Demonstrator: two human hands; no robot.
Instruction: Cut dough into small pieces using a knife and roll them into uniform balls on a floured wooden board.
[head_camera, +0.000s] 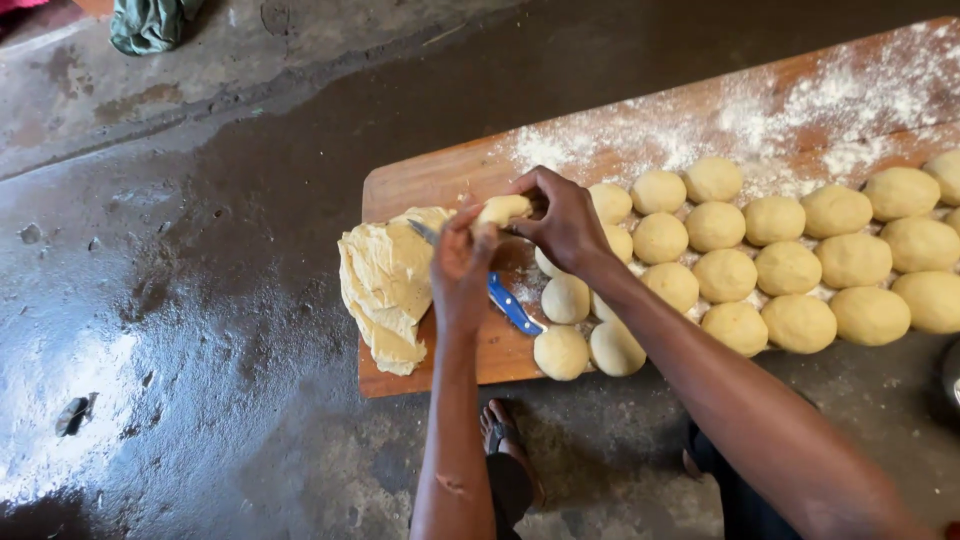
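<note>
Both hands grasp one small dough piece (503, 209): left hand (458, 262) and right hand (566, 222) pinch its ends, long axis running left-right above the wooden board (420, 185), beside the dough balls (787, 268).

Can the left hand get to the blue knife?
Probably yes. The knife lies bare on the board right beside the left hand, but that hand and the right hand are holding a dough piece.
</note>
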